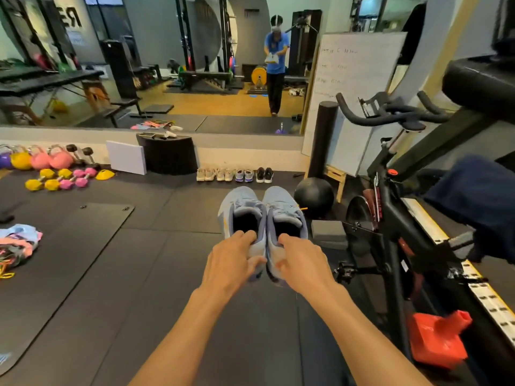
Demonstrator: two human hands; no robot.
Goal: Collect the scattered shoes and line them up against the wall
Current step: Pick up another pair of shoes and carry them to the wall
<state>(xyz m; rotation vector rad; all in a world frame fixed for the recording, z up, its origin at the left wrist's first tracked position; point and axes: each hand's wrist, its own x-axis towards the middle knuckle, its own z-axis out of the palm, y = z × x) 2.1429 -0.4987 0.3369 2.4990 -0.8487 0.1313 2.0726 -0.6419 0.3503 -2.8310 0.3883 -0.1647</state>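
Observation:
I hold a pair of light blue sneakers in the air, toes pointing toward the wall. My left hand (232,261) grips the heel of the left blue shoe (242,203). My right hand (302,263) grips the heel of the right blue shoe (282,203). Both have fingers hooked inside the collar. Along the base of the mirrored wall stands a row of shoes: two beige pairs (214,174), a grey-and-purple pair (244,175) and a black pair (264,174). The floor strip to the right of the black pair, up to a black foam roller (323,139), is bare.
A black medicine ball (314,197) and grey foam blocks (328,232) lie right of my path. An exercise bike (390,218) fills the right side. Dumbbells (60,179) and kettlebells (41,160) sit at the left wall, a black box (168,154) beside them. A whiteboard (351,101) leans at right.

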